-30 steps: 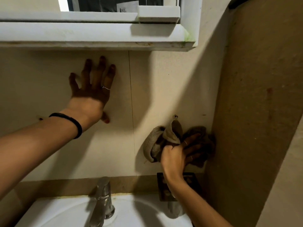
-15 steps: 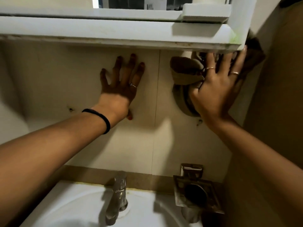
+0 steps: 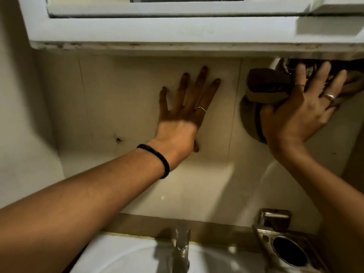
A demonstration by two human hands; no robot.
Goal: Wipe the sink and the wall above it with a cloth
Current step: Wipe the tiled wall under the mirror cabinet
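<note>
While the left hand lies flat on the wall with its fingers spread and straight, holding nothing, the right hand presses a brown cloth against the wall at about two o'clock in the view. Its fingers are splayed over the cloth and its thumb hooks round the lower fold, so it grips the cloth as well as pushing on it. The cloth is bunched, its upper part tucked just under the white cabinet, which runs across the top from ten to two o'clock. A black band circles the left wrist, and both hands wear thin rings.

The wall is pale tile, with a vertical joint between the two hands and a small dark mark at nine o'clock from the left wrist. Below the tiles a tan strip meets the white sink at six o'clock. A metal tap stands at the back of the sink, and a metal holder with a round opening is fixed to the wall at five o'clock. The cabinet's underside is stained along its edge.
</note>
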